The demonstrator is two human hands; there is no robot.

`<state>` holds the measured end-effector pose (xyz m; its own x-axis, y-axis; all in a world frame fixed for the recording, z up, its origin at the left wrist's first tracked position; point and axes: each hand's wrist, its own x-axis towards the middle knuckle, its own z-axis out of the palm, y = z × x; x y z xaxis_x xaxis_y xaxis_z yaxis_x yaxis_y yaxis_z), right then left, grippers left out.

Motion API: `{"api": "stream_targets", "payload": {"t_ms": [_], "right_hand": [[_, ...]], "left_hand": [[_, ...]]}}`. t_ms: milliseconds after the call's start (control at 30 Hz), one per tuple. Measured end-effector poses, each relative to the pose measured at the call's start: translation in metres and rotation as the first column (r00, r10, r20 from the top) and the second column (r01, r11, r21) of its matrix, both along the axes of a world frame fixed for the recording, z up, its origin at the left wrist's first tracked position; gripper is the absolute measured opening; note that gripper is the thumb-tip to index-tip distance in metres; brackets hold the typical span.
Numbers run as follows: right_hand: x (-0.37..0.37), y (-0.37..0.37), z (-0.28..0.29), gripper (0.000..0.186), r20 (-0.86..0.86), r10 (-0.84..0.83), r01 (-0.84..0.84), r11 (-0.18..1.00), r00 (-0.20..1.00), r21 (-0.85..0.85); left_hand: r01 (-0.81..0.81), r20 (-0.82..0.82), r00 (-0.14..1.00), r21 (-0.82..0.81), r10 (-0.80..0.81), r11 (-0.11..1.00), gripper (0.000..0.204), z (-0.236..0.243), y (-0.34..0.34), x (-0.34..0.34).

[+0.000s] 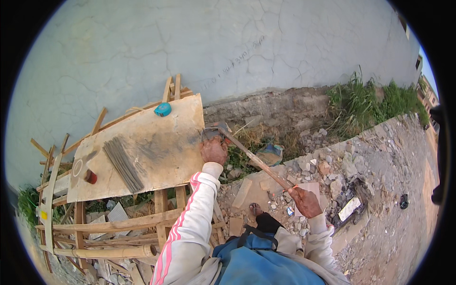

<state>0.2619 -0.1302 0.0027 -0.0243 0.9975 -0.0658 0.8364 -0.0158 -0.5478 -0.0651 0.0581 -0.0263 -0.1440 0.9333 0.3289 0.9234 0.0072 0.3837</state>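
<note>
A blue garment (266, 263) is nearest. The right hand (306, 202) has its fingers clamped around the lower end of a long stick (260, 163), which slants up to a dark piece (210, 133) at the tabletop's (178, 142) right edge. There the left hand's (214, 151) fingers are curled; what they grip I cannot tell. Beyond lie thin rods (122, 164), a red cup (90, 177) and a teal tape measure (162, 109).

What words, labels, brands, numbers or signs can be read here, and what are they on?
Grey wall: a slanting line of dark handwriting, faint at its lower left; I won't copy it out.
Teal tape measure: any lettering is too small to read.
Crumpled bag: any print is too blurred to read.
</note>
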Motion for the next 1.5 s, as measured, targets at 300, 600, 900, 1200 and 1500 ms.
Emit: {"api": "stream_targets", "payload": {"t_ms": [300,600,900,1200,1500], "right_hand": [[0.033,0.046,0.013,0.059,-0.031,0.1,-0.104,0.978,0.994,-0.182],[0.068,0.126,-0.033,0.047,-0.428,0.135,-0.233,0.955,0.893,-0.183],[0.034,0.236,-0.052,0.049,-0.658,0.202,-0.377,0.916,0.725,-0.135],[0.035,0.303,-0.088,0.047,-0.781,0.21,-0.424,0.903,0.588,-0.076],[0.031,0.351,-0.114,0.052,-0.726,0.278,-0.488,0.868,0.629,-0.09]], "left_hand": [[0.007,-0.009,1.0,0.079,-0.007,0.997,0.027,0.004,0.009,0.001],[-0.054,0.047,0.998,0.118,0.048,0.992,0.019,0.018,0.023,0.014],[-0.413,0.985,0.133,0.16,-0.114,0.897,0.026,0.027,0.02,0.004],[-0.575,0.964,-0.109,0.136,-0.241,0.806,0.031,0.04,0.02,0.016],[-0.482,0.816,0.52,0.523,-0.251,0.703,0.022,0.075,0.027,0.045]]}}
